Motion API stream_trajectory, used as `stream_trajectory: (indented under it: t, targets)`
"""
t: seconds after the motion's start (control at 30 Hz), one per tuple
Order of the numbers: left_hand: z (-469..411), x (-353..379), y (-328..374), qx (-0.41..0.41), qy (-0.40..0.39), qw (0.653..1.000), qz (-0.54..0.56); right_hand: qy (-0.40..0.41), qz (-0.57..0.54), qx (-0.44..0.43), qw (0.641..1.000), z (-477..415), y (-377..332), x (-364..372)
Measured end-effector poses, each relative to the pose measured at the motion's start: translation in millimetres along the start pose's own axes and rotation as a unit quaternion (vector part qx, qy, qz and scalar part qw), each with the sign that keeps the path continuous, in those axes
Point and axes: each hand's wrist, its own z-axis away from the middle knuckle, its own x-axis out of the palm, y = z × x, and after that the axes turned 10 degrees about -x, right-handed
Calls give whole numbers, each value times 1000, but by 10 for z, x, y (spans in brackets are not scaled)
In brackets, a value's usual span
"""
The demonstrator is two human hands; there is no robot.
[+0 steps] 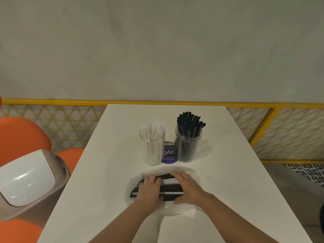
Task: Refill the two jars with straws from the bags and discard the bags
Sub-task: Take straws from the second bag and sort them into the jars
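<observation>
Black straws in a clear bag (190, 171) before the jars; both hands (151, 189) (187, 187) lie on it, fingers (177, 176) spread, probably steadying it for opening.

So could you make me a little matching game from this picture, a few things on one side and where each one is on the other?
Things:
1. jar of white straws
2. jar of black straws
3. swing-lid bin
4. bag of straws

Places:
A. under both hands
B. beside the table, on the left
C. on the table, right of the purple card
D. on the table, left of the purple card

Pairs: 1-D, 2-C, 3-B, 4-A
</observation>
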Motion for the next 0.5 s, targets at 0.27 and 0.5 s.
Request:
stream_trajectory:
  t: [0.27,0.5]
  targets:
    - [-73,6,-94,-10,-47,994,95,31,37,-1,999,7,25,87]
    - [-86,-31,-146,-9,-111,987,113,35,-10,5,999,42,24,81]
